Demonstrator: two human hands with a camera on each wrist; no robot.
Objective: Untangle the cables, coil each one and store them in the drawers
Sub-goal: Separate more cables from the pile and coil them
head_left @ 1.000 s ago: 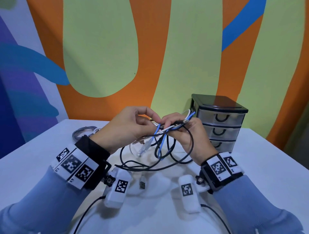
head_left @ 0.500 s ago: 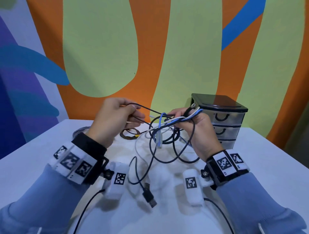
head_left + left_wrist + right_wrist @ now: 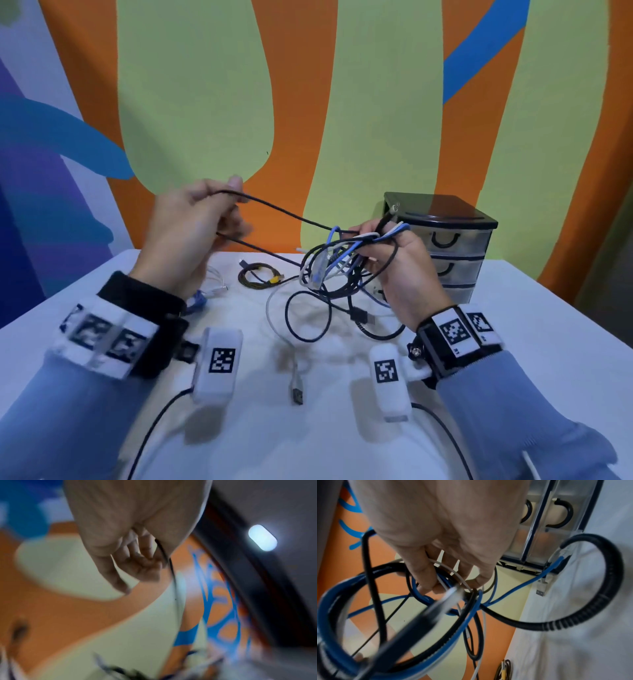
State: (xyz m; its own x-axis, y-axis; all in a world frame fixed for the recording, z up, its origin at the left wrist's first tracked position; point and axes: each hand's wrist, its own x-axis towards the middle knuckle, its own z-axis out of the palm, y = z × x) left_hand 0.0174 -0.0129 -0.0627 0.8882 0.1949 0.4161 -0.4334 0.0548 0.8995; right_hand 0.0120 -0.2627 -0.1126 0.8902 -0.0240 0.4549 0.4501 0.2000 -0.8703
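Head view: from above and behind the hands, facing forward and down over the tabletop point(image 3: 513, 342) to its far edge and the painted wall point(image 3: 205, 102); both hands and the drawer unit point(image 3: 442, 246) near the far right edge fit in.
Left wrist view: very near, along the left hand point(image 3: 137, 524) toward the wall; blurred.
Right wrist view: very near, along the right hand point(image 3: 436, 520) into the cable bundle point(image 3: 419, 615), rolled sideways, drawer fronts at top right.
Shared: head and right wrist views both show the bundle, drawer unit and tabletop; all three show the wall.
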